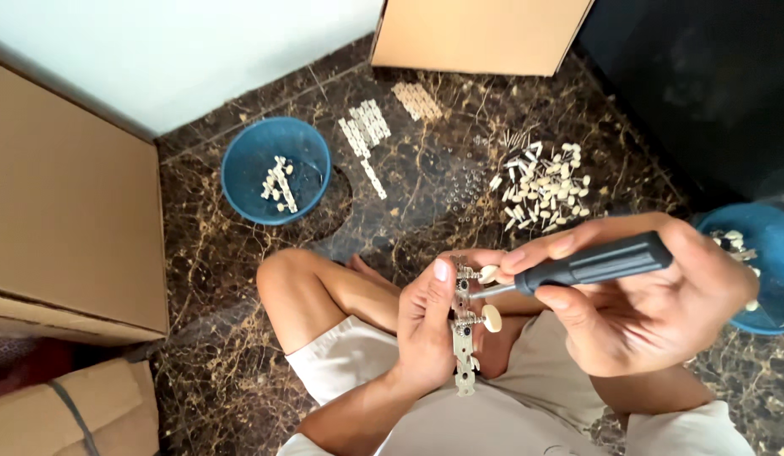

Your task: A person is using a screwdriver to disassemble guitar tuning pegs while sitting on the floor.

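My left hand [424,325] grips a narrow metal plate [464,338] fitted with cream-coloured knobs, held upright over my lap. My right hand [654,308] is closed around a black-handled screwdriver [590,263], whose tip meets the upper part of the plate. One round knob [492,317] sticks out to the right of the plate, just below the screwdriver shaft. I sit cross-legged on a dark marbled floor.
A blue bowl [244,165] with a few assembled pieces stands at the left; another blue bowl [776,245] at the right edge. A pile of cream knobs [546,187], small screws [464,190] and rows of metal plates [365,131] lie ahead. Cardboard boxes [67,211] stand left and at top [481,34].
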